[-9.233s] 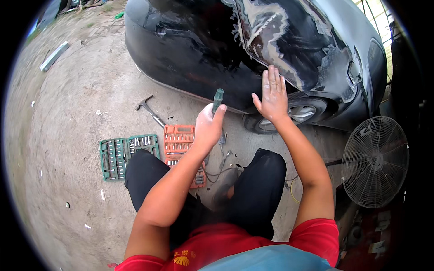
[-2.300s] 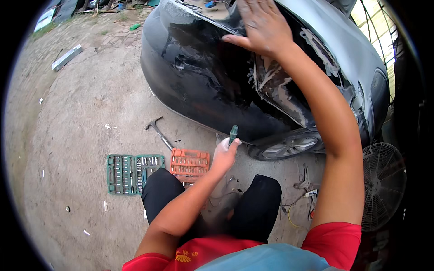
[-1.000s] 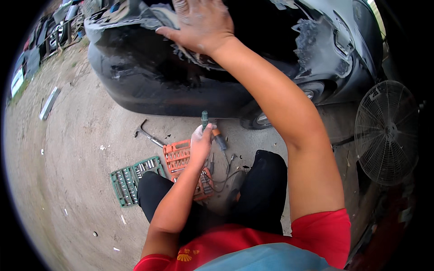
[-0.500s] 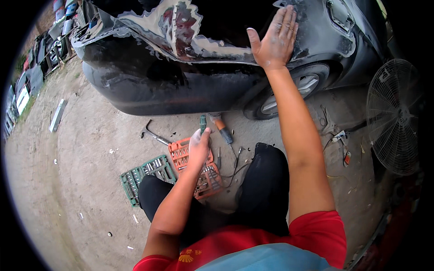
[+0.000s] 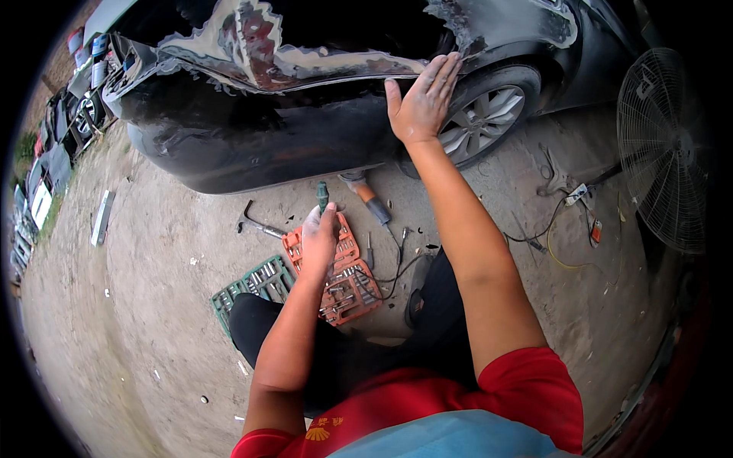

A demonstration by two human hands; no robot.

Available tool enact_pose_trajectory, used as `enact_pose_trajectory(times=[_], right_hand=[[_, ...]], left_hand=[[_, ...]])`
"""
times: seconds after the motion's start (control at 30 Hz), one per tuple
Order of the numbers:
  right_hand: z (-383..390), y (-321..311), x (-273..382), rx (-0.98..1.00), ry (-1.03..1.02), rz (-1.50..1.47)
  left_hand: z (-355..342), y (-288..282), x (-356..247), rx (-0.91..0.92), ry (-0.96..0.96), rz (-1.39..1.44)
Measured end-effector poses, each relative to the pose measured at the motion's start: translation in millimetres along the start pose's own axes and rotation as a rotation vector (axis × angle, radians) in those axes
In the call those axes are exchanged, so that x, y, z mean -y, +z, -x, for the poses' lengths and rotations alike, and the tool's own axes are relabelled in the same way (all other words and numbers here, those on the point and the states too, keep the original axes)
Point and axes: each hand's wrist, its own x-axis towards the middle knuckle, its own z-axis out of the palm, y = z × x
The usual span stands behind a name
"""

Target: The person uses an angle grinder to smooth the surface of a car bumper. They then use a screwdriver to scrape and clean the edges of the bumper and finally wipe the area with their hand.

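Observation:
My right hand point(image 5: 424, 103) is stretched out with fingers straight and thumb apart. Its fingertips overlap the sanded panel edge of a dark car point(image 5: 252, 141), just by the wheel point(image 5: 489, 114); whether they touch cannot be told. Grey and whitish dust covers its fingers. Lower down, above the tool cases, my left hand point(image 5: 319, 229) is closed round a tool with a dark green handle point(image 5: 323, 195); the handle end sticks up past the thumb and the rest is hidden. Filler patches point(image 5: 263, 42) with ragged pale edges spread over the car's side.
An orange socket case point(image 5: 351, 294) and a green one point(image 5: 252, 286) lie spread on the ground by my knees. Around them are a hammer point(image 5: 259, 223), a corded orange power tool point(image 5: 370, 202) and its cable. A large caged fan point(image 5: 664, 153) stands at right, with a power strip point(image 5: 576, 194) near it.
My right hand has moved down and left over the car, from the upper panel toward the wheel arch. My left hand has shifted slightly left with the green-handled tool. The view has tilted and shifted.

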Motion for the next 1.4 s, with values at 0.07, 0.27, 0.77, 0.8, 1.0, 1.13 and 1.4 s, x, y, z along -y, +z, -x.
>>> enact_pose_trajectory(times=[0.07,0.27,0.77,0.8,1.0,1.13,1.4], right_hand=[[13.2,-4.1,12.9,0.029,0.0,-0.027],[-24.5,0.7,97.8,0.09,-0.332,-0.186],[-134.5,-19.2,-74.5,-0.25,-0.104,0.06],[-132.6,-18.9,-99.9,-0.28,-0.088,0.054],[-120.9,-11.8,-145.3,-0.513,0.387,-0.039],[-108.7,-15.8,-18.6,-0.148,-0.193,-0.123],[-111.0,-18.8,-138.3,-0.255,-0.256,-0.082]], left_hand=[[-1.9,3.0,0.5,0.006,0.011,-0.018],[-11.6,6.5,5.0,-0.003,-0.024,-0.1],[-16.9,8.4,32.2,0.024,-0.1,-0.134],[-16.4,7.6,35.7,0.033,-0.091,-0.154],[-17.3,4.5,36.0,0.018,-0.101,-0.206],[-25.0,0.2,40.1,-0.002,-0.089,-0.182],[-32.9,7.3,58.7,-0.041,-0.124,-0.212]])
